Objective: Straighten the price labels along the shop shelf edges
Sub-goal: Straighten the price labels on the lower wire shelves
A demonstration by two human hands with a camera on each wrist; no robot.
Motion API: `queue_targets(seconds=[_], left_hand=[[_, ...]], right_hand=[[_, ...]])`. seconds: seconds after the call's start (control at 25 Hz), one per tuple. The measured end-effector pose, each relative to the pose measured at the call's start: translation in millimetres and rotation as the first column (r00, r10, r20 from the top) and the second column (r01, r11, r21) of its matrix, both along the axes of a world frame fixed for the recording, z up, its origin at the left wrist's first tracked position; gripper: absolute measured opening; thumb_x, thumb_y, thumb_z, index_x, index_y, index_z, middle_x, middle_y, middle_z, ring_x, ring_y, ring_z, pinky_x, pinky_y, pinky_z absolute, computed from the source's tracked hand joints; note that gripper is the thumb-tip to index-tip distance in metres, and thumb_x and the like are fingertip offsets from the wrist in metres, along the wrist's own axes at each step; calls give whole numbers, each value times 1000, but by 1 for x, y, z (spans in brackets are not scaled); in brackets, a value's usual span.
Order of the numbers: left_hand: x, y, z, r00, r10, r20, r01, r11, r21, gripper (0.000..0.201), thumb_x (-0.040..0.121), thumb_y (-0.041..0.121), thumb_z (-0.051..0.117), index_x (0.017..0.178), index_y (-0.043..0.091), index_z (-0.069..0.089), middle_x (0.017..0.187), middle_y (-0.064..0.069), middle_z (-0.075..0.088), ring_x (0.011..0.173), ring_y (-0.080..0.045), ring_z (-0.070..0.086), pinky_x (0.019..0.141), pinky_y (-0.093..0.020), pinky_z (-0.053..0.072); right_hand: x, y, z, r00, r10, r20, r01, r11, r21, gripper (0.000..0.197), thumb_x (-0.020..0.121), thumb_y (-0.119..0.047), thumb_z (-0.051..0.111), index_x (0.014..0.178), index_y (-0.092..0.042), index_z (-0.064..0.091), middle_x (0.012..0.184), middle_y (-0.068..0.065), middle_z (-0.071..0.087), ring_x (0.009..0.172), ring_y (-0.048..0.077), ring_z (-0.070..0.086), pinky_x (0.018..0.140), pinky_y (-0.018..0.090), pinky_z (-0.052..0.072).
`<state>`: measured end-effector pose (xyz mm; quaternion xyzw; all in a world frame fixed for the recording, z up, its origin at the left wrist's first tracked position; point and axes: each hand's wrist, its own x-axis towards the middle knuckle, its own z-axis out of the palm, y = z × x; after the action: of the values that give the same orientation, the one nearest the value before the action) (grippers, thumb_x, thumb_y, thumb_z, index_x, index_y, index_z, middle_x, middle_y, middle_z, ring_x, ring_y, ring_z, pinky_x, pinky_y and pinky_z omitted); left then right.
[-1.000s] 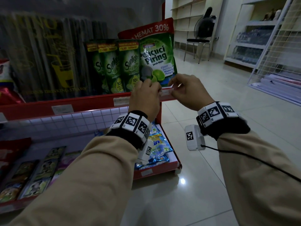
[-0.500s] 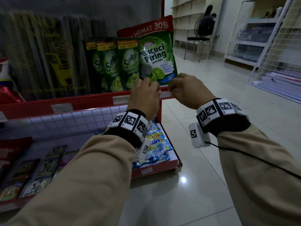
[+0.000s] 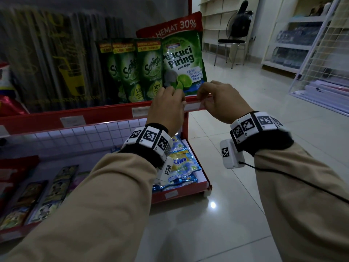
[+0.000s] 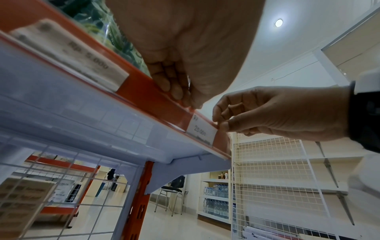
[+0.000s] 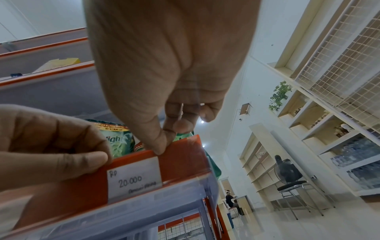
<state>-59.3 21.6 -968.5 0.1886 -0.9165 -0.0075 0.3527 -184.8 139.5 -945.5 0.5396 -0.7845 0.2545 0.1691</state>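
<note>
At the right end of the red shelf edge strip (image 3: 105, 112), my left hand (image 3: 166, 108) and right hand (image 3: 221, 102) pinch the white handwritten paper price label (image 5: 134, 178) by its top corners; thin and tearable, I judge.

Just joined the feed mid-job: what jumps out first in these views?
Both hands meet at the right end of the red shelf edge: the left hand and right hand each pinch an end of the white price label reading 20.000. Right behind them stand green dish soap pouches.
</note>
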Motion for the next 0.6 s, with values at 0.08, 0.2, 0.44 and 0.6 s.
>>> queue_targets(seconds=[0.08, 0.2, 0.44, 0.6], left_hand=[[2, 1, -1, 1000, -8, -7, 7, 1000, -20, 14, 95, 17, 50, 104, 10, 58, 106, -10, 55, 101, -26, 44, 80, -33, 35], [9, 2, -2, 999, 45, -15, -46, 996, -79, 14, 90, 11, 52, 101, 12, 61, 104, -10, 53, 98, -28, 44, 77, -35, 35], [20, 3, -14, 991, 135, 19, -127, 968, -216, 41, 83, 8, 57, 123, 20, 56, 116, -6, 52, 108, -29, 45, 86, -38, 36], [26, 9, -42, 992, 113, -51, -123, 953, -277, 51, 79, 11, 62, 129, 15, 52, 131, -8, 50, 121, -30, 45, 97, -41, 35]], right_hand=[[0, 1, -2, 1000, -10, -5, 10, 1000, -14, 18, 86, -12, 54, 102, -17, 62, 107, 6, 60, 93, 25, 55, 76, 31, 45], [-1, 3, -8, 999, -25, -37, 23, 998, -64, 20, 87, -13, 56, 105, -17, 63, 111, 8, 55, 104, 27, 51, 83, 39, 48], [1, 5, -38, 996, -35, -87, 9, 959, -282, 32, 80, -4, 56, 110, -14, 64, 111, 11, 54, 106, 28, 47, 84, 38, 48], [2, 7, -82, 999, -20, 49, 39, 901, -432, 30, 79, -5, 57, 107, -15, 62, 108, 6, 54, 101, 22, 50, 81, 26, 43]])
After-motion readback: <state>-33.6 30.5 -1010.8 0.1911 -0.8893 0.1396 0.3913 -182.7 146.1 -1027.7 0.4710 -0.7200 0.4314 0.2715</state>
